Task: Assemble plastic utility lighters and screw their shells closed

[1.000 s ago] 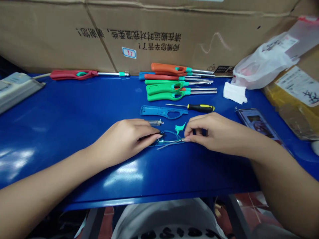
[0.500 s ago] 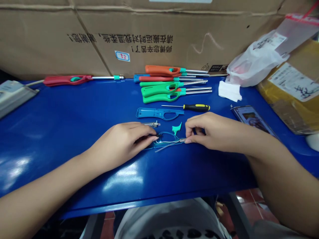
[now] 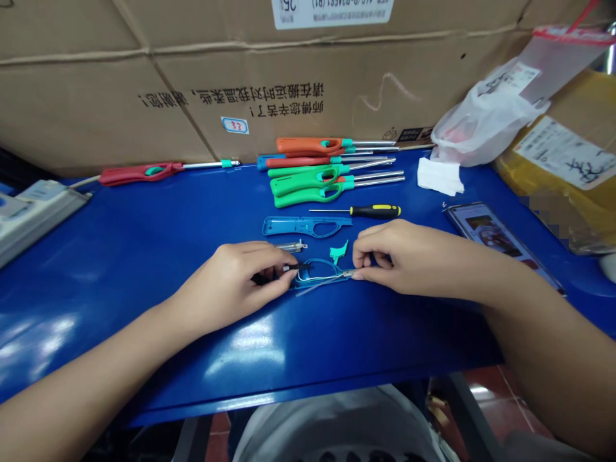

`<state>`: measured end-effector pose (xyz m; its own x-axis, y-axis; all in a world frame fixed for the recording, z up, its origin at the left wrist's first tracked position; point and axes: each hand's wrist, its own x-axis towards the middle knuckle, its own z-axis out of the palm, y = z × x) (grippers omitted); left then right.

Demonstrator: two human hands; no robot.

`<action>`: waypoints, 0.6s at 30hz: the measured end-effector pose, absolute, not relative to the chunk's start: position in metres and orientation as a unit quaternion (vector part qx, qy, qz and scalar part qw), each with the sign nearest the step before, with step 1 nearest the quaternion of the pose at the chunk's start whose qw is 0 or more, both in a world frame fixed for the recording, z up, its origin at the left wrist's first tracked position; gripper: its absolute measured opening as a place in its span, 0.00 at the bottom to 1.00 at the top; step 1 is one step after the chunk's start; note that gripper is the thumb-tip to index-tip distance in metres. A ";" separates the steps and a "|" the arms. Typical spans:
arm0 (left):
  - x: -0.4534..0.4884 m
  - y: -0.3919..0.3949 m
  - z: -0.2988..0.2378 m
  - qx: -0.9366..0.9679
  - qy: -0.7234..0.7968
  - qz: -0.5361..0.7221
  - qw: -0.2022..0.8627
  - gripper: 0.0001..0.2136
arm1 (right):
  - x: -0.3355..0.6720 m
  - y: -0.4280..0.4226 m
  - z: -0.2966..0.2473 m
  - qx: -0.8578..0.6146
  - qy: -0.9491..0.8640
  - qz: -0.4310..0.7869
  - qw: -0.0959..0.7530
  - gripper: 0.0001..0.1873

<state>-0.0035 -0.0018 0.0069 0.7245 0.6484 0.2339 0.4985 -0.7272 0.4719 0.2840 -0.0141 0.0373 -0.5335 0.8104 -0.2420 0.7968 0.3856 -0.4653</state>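
Observation:
An opened blue lighter shell half (image 3: pixel 321 274) lies on the blue table (image 3: pixel 144 244) with wires showing inside it. My left hand (image 3: pixel 235 282) pinches a small black part at the shell's left end. My right hand (image 3: pixel 399 256) pinches the metal tip at its right end. The other blue shell half (image 3: pixel 306 226) lies just behind. A small teal trigger piece (image 3: pixel 339 251) and a little metal valve part (image 3: pixel 291 246) lie between the two halves. A black-and-yellow screwdriver (image 3: pixel 366 210) rests behind my right hand.
Several green, orange and red long-nosed lighters (image 3: pixel 312 170) are piled at the back. A lone red lighter (image 3: pixel 144 172) lies at the back left. A phone (image 3: pixel 495 237), white tissue (image 3: pixel 440 176), plastic bag (image 3: pixel 486 115), grey box (image 3: pixel 33 208) and cardboard boxes (image 3: pixel 289 77) surround the table.
My left fingers have curled from lying on the shell into a pinch on a small black part at its left end. The camera tilted slightly; my right hand stays on the tip.

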 end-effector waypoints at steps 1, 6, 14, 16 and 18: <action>-0.003 -0.002 0.007 0.908 0.309 0.202 0.196 0.10 | 0.285 -0.014 0.038 -0.479 -0.836 0.267 0.017 0.09; -0.001 -0.003 0.007 0.904 0.299 0.237 0.194 0.08 | 0.280 -0.014 0.036 -0.480 -0.846 0.218 0.081 0.09; 0.001 -0.008 0.002 0.878 0.315 0.280 0.226 0.07 | 0.249 -0.022 0.007 -0.392 -0.878 0.180 0.208 0.08; 0.002 -0.010 0.002 0.862 0.329 0.294 0.248 0.07 | 0.245 -0.023 0.002 -0.378 -0.876 0.186 0.236 0.07; 0.004 -0.011 0.001 0.854 0.335 0.296 0.266 0.07 | 0.242 -0.023 -0.001 -0.375 -0.869 0.193 0.257 0.06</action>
<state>0.0037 -0.0106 0.0010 0.6008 0.7295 0.3269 0.4153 -0.6343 0.6520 0.2419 -0.0232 -0.0009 -0.5861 0.7518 0.3023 0.5531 0.6438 -0.5288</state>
